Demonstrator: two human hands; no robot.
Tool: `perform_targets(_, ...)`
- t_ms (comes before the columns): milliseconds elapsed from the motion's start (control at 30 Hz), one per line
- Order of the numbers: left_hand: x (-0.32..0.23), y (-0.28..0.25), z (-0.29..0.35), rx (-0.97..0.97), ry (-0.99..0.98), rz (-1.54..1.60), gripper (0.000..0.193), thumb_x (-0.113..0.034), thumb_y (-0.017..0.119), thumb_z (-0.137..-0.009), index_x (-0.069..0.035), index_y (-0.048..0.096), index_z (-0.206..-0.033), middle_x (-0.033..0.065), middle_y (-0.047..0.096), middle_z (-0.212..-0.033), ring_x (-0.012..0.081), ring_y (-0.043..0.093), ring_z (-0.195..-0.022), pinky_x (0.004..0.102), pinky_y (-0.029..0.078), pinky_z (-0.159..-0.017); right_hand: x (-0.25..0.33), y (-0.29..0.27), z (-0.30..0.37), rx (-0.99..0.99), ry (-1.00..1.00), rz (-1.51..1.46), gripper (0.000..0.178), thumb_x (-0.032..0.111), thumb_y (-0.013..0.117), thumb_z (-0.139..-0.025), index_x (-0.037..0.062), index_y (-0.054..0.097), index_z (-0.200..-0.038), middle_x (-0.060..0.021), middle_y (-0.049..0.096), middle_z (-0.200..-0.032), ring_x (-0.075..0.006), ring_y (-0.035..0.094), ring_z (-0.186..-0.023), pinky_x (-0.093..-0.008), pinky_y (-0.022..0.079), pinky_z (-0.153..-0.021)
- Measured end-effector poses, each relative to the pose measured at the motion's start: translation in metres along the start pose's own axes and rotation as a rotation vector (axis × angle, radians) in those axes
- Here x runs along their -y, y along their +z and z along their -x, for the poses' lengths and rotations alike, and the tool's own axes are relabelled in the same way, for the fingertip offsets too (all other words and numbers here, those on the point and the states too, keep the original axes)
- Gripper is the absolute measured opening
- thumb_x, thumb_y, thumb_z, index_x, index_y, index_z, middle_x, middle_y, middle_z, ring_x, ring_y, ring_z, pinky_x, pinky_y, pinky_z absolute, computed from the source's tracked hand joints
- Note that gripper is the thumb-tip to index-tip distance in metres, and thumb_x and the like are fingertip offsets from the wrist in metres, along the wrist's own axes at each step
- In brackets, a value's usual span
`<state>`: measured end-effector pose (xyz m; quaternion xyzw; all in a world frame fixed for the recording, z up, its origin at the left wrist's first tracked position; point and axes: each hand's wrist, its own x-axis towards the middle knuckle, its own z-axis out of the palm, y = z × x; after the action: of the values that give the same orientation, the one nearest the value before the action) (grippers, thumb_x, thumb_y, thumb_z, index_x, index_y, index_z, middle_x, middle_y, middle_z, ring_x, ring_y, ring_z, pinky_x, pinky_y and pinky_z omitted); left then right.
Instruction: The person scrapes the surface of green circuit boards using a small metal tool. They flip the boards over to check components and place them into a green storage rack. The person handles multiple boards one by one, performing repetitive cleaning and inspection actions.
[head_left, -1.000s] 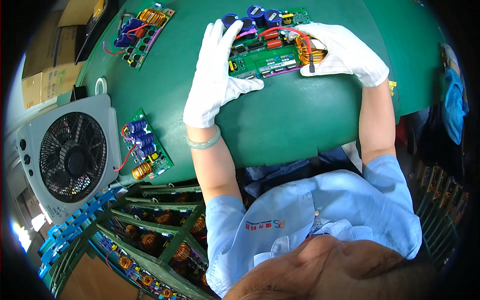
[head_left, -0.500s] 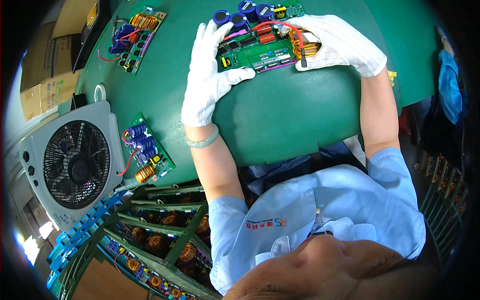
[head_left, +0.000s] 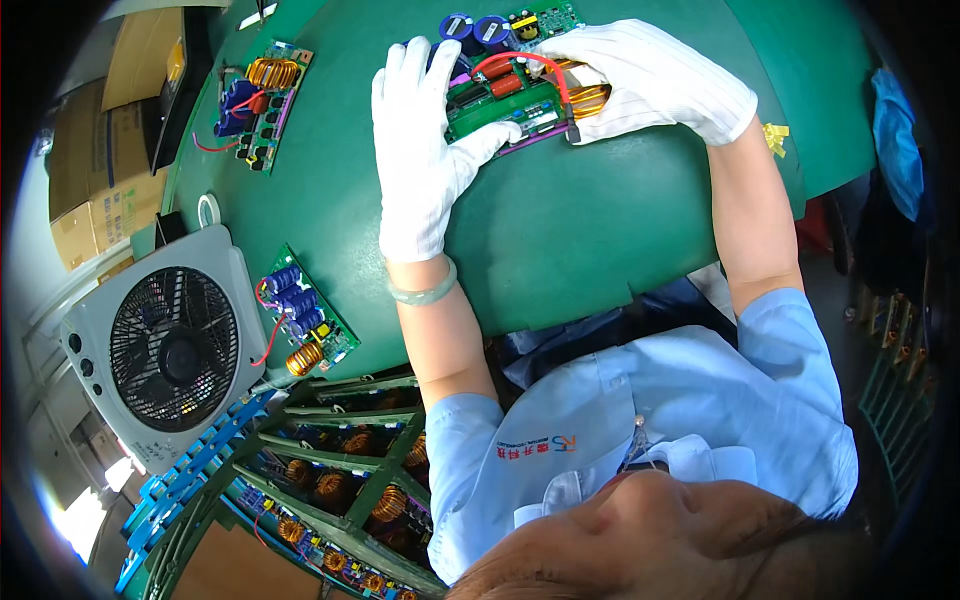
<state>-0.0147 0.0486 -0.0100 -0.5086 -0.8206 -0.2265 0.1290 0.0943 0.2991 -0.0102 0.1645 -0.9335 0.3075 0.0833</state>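
My left hand [head_left: 420,140], in a white glove, holds the left end of a green circuit board [head_left: 490,117]; its fingers reach along that end and its thumb lies over the near edge. The gloved right hand [head_left: 655,85] is closed round the right end, by a copper-wound coil [head_left: 592,100] that it partly covers. Blue cylindrical capacitors [head_left: 457,28] stand along the board's far side. A thick red wire [head_left: 520,57] arches over the board to a dark tip near the right thumb. Both ends of the board are partly hidden by the gloves.
On the green table [head_left: 600,220], a circuit board [head_left: 255,105] lies at far left and another [head_left: 305,312] nearer. A grey fan [head_left: 175,340] stands left, above a green rack [head_left: 375,480] of boards. Yellow tape [head_left: 776,140] is at right; cardboard boxes [head_left: 100,220] are far left.
The held circuit board and my right hand have shifted left, and my left glove covers more of the board's left end. The whole view has tilted slightly.
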Motion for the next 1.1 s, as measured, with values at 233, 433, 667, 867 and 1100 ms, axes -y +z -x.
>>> perform_targets(233, -0.024, -0.007, 0.001, 0.055, -0.135, 0.062, 0.109, -0.053, 0.089, -0.053, -0.005, 0.046, -0.141, 0.0264, 0.043, -0.146, 0.0474, 0.033, -0.140, 0.0543, 0.032, -0.113, -0.001, -0.002, 0.004, -0.009, -0.013, -0.026, 0.076, 0.049, 0.077, -0.075, 0.0046, 0.055, -0.133, -0.0189, 0.064, -0.119, -0.0391, 0.059, -0.105, -0.0438, 0.048, -0.092)
perform_targets(433, -0.020, 0.007, 0.002, 0.020, -0.144, -0.034, 0.105, -0.047, 0.090, -0.057, -0.005, 0.044, -0.143, 0.0261, 0.041, -0.147, 0.0476, 0.032, -0.140, 0.0535, 0.032, -0.114, 0.002, -0.003, 0.004, -0.006, 0.006, -0.026, 0.075, 0.046, 0.078, -0.075, 0.0064, 0.055, -0.134, -0.0179, 0.064, -0.118, -0.0386, 0.059, -0.103, -0.0436, 0.048, -0.091)
perform_targets(667, -0.035, 0.001, -0.004, 0.051, -0.151, -0.030, 0.110, -0.056, 0.086, -0.059, -0.002, 0.042, -0.144, 0.0291, 0.038, -0.148, 0.0496, 0.031, -0.139, 0.0547, 0.032, -0.113, -0.002, 0.001, -0.002, -0.024, 0.004, -0.123, 0.060, 0.034, 0.080, -0.070, 0.0044, 0.062, -0.119, -0.0181, 0.068, -0.104, -0.0380, 0.065, -0.091, -0.0432, 0.053, -0.078)
perform_targets(867, -0.036, 0.015, -0.002, -0.026, -0.187, -0.086, 0.105, -0.055, 0.085, -0.065, 0.000, 0.042, -0.143, 0.0305, 0.040, -0.145, 0.0509, 0.033, -0.137, 0.0561, 0.032, -0.111, 0.005, -0.006, -0.002, 0.071, 0.052, -0.093, 0.071, 0.037, 0.080, -0.073, 0.0040, 0.056, -0.131, -0.0183, 0.067, -0.109, -0.0393, 0.063, -0.095, -0.0439, 0.051, -0.083)
perform_targets(1100, -0.041, -0.001, 0.001, -0.110, -0.326, 0.274, 0.067, -0.019, 0.077, -0.081, -0.004, 0.050, -0.140, 0.0217, 0.046, -0.146, 0.0366, 0.041, -0.138, 0.0469, 0.032, -0.114, 0.004, 0.000, 0.006, -0.039, 0.042, -0.079, 0.076, 0.040, 0.080, -0.071, 0.0043, 0.054, -0.134, -0.0179, 0.066, -0.115, -0.0363, 0.064, -0.100, -0.0418, 0.052, -0.086)
